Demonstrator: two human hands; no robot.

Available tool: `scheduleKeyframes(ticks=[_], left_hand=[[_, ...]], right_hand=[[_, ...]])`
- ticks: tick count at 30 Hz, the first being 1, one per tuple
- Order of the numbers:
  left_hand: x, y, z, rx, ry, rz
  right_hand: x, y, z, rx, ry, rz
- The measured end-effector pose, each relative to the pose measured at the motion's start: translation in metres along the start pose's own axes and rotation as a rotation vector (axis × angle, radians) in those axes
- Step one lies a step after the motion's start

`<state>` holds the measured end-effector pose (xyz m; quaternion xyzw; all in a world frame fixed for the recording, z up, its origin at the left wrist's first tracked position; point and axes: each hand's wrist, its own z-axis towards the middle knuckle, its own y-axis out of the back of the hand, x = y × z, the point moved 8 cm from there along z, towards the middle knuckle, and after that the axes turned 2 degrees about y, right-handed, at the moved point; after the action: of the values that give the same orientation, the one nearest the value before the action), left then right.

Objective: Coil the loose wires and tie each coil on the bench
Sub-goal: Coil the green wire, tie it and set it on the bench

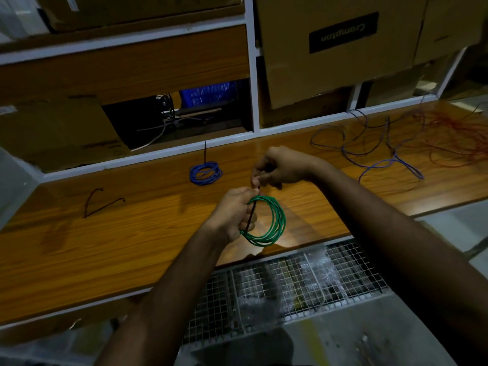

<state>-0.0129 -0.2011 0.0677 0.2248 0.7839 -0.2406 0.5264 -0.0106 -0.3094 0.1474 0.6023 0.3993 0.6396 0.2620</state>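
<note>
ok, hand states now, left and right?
Left hand: holding the green coil.
Right hand: pinching the black tie at its top end.

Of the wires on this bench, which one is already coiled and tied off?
The blue coil, its black tie sticking up. The green coil is in the hands, untied; the purple wire and red wire lie loose.

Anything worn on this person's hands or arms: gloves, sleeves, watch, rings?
Nothing shows. Left hand and right hand are ungloved, and both forearms are bare right down to the frame's bottom edge. No watch, band or ring is visible, though the light is dim.
</note>
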Motion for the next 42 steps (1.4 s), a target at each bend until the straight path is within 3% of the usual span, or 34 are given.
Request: scheduleKeyframes(ticks=[2, 6, 10, 15, 19, 23, 29, 34, 42], left_hand=[[0.000, -0.002, 0.001, 0.002, 0.004, -0.016], [0.000, -0.001, 0.003, -0.022, 0.022, -0.133], [-0.002, -0.002, 0.003, 0.008, 0.035, -0.192], [0.010, -0.020, 0.005, 0.062, 0.086, -0.326], [0.005, -0.027, 0.000, 0.030, 0.007, -0.243], [0.006, -0.029, -0.002, -0.004, -0.031, -0.242], [0.016, -0.041, -0.011, -0.005, -0.076, -0.149], [0.028, -0.046, -0.013, -0.057, -0.076, -0.121], [0.033, -0.039, -0.020, -0.145, -0.097, -0.016]], right_hand=[[-0.001, 0.006, -0.008, -0.112, -0.008, -0.027], [0.021, 0.012, -0.063, -0.585, 0.084, -0.174], [0.051, -0.038, -0.097, -0.550, 0.230, -0.328], [0.048, -0.044, -0.101, -0.691, 0.342, -0.334], [0.027, -0.032, -0.117, -0.869, 0.276, -0.015], [0.010, -0.039, -0.128, -0.941, 0.178, 0.281], [-0.012, -0.041, -0.147, -1.160, -0.047, 0.564], [-0.016, -0.045, -0.150, -1.125, -0.178, 0.462], [0.001, -0.045, -0.143, -1.054, -0.152, 0.120]])
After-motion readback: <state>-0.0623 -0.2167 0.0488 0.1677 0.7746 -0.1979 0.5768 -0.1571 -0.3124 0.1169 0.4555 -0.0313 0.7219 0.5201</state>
